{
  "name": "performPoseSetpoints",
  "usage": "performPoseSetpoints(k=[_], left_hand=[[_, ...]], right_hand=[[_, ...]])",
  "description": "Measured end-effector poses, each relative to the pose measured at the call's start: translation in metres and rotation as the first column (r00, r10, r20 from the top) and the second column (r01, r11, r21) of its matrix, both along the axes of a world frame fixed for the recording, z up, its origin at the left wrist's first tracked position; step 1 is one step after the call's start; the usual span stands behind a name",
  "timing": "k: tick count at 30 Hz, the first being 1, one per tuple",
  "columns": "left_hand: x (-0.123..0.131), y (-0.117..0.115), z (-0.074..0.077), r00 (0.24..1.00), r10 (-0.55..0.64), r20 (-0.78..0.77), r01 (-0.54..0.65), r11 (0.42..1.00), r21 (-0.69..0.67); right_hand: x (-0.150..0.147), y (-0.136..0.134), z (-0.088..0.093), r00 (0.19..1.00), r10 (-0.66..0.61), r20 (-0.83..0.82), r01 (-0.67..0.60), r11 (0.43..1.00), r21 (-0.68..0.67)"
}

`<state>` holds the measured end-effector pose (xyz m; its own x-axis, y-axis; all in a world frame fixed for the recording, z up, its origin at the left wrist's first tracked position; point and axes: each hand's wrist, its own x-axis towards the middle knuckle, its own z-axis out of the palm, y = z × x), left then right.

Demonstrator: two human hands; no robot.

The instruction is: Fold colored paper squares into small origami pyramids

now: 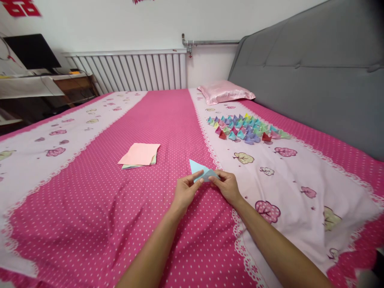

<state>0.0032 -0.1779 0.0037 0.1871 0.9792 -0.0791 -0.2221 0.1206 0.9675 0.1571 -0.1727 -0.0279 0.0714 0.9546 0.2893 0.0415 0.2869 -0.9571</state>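
Observation:
A light blue folded paper (198,168) is held between both hands above the pink dotted part of the bedspread (168,120). My left hand (186,190) pinches its lower left side with thumb and fingers. On the right, my right hand (225,184) grips the paper's right corner. One pointed flap sticks up at the upper left, and a smaller fold lies across the right part. Left of the hands lies a stack of square paper sheets (141,154), pink on top with green edges below.
Several small folded paper pieces (240,134) in many colours stand on the bed at the right. Behind them are a pink pillow (225,92) and a grey headboard (309,72). A white radiator (129,72) runs along the wall; a monitor (32,52) stands at the far left.

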Motion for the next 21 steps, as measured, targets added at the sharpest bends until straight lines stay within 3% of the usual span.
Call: performPoseSetpoints(k=[6,12,17,21], left_hand=[[0.0049,-0.003,0.0002,0.998,-0.02,0.053,0.019,1.0,0.022],[0.0066,-0.004,-0.0006,1.0,-0.004,0.015,0.002,0.993,0.12],[0.004,0.0015,-0.0056,0.997,-0.053,-0.048,0.057,0.995,0.082],[0.0001,0.0026,-0.0064,0.987,-0.026,-0.162,0.032,0.999,0.034]], right_hand=[[-0.0027,0.0017,-0.0031,0.97,-0.035,-0.239,0.01,0.994,-0.107],[-0.0015,0.0015,-0.002,0.975,-0.043,-0.219,0.024,0.996,-0.087],[-0.0004,0.0036,-0.0034,0.961,-0.095,-0.262,0.063,0.99,-0.127],[0.0009,0.0063,-0.006,0.935,-0.134,-0.33,0.081,0.982,-0.168]])
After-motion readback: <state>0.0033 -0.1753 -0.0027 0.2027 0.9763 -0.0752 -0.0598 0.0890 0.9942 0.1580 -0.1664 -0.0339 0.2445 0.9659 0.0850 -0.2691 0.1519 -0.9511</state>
